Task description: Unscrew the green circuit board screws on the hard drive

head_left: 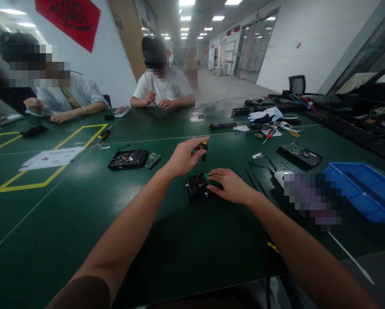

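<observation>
My left hand [186, 156] is closed around the dark and yellow handle of a screwdriver [204, 152], which stands upright with its shaft pointing down at a black hard drive [195, 193]. The drive lies flat on the green table, and a green circuit board [208, 177] shows at its far right side. My right hand [231, 185] grips the drive's right side, fingers curled over the board and edge. Whether the screwdriver's tip touches a screw is too small to tell.
Left of my hands lie another hard drive [128, 159] and a loose circuit board [153, 160]. On the right are a third drive [299, 155], a blurred-out object with a cable [311, 197] and a blue tray [369, 193]. Two people [165, 88] sit across the table.
</observation>
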Demonstrator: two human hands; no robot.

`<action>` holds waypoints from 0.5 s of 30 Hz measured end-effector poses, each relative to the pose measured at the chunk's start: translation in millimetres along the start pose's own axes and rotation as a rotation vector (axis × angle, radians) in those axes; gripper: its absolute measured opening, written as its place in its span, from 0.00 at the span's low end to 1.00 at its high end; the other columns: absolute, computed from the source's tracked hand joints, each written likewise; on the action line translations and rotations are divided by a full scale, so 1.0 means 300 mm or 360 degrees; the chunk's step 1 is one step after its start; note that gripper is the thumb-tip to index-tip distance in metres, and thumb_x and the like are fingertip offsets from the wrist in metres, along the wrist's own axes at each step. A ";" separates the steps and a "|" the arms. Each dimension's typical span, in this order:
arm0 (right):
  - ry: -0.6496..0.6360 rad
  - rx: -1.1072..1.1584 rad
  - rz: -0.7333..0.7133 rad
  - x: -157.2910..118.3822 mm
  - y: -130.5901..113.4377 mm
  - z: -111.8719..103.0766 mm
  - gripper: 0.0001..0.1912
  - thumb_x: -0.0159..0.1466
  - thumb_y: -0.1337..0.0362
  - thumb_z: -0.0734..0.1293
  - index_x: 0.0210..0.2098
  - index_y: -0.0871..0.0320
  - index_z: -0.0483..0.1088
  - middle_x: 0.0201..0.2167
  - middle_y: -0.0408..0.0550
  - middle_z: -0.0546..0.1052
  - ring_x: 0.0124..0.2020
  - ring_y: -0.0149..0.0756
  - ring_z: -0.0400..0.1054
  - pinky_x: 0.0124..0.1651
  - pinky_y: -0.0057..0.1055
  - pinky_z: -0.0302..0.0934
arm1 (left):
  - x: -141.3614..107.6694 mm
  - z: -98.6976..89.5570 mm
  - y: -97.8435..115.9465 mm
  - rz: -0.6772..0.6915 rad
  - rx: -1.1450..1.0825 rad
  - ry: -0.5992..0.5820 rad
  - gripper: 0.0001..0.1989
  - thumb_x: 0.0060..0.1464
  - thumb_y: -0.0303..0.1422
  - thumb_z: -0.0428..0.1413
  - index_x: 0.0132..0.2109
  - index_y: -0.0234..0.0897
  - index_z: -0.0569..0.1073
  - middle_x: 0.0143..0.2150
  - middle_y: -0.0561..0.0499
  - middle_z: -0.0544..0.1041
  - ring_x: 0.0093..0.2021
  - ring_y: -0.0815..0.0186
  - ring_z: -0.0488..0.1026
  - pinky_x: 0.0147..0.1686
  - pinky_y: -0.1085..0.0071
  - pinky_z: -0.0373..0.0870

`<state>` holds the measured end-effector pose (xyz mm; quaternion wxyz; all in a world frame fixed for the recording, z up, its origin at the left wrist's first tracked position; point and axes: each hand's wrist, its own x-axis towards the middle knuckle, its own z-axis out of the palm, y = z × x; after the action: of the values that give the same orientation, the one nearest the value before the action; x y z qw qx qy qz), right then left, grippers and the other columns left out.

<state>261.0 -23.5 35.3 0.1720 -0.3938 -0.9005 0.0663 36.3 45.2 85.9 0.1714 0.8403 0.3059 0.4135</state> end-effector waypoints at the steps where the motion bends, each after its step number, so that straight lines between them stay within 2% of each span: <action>1: 0.0000 0.0001 0.0002 0.000 0.000 -0.001 0.19 0.71 0.54 0.65 0.53 0.59 0.77 0.56 0.58 0.78 0.59 0.49 0.71 0.61 0.48 0.63 | 0.001 -0.001 0.003 0.0004 0.0035 0.0021 0.24 0.66 0.29 0.56 0.67 0.42 0.69 0.58 0.43 0.76 0.46 0.63 0.77 0.38 0.68 0.81; 4: 0.0002 0.0002 0.0008 0.000 -0.001 -0.002 0.19 0.71 0.55 0.65 0.53 0.59 0.77 0.56 0.58 0.78 0.59 0.49 0.71 0.61 0.49 0.63 | 0.003 0.000 0.018 0.0028 0.0121 0.0053 0.21 0.65 0.31 0.59 0.64 0.43 0.72 0.52 0.46 0.76 0.47 0.64 0.76 0.43 0.66 0.80; 7: 0.0000 0.0002 0.0003 0.000 0.000 -0.002 0.18 0.71 0.55 0.65 0.53 0.59 0.77 0.56 0.57 0.78 0.58 0.49 0.71 0.61 0.49 0.63 | 0.004 0.001 0.028 0.0062 0.0156 0.0069 0.17 0.63 0.33 0.62 0.58 0.41 0.74 0.48 0.48 0.76 0.45 0.65 0.75 0.41 0.69 0.78; 15: -0.0006 -0.0016 -0.0002 0.000 0.003 0.001 0.19 0.72 0.54 0.65 0.53 0.59 0.77 0.56 0.57 0.78 0.58 0.49 0.71 0.61 0.48 0.63 | 0.008 -0.003 0.025 0.0060 0.0153 0.0089 0.16 0.57 0.36 0.67 0.51 0.39 0.75 0.45 0.50 0.76 0.41 0.67 0.75 0.35 0.73 0.76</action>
<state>261.5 -22.8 34.8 0.1684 -0.3940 -0.9014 0.0624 39.5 41.2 91.8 0.1144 0.8412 0.3143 0.4249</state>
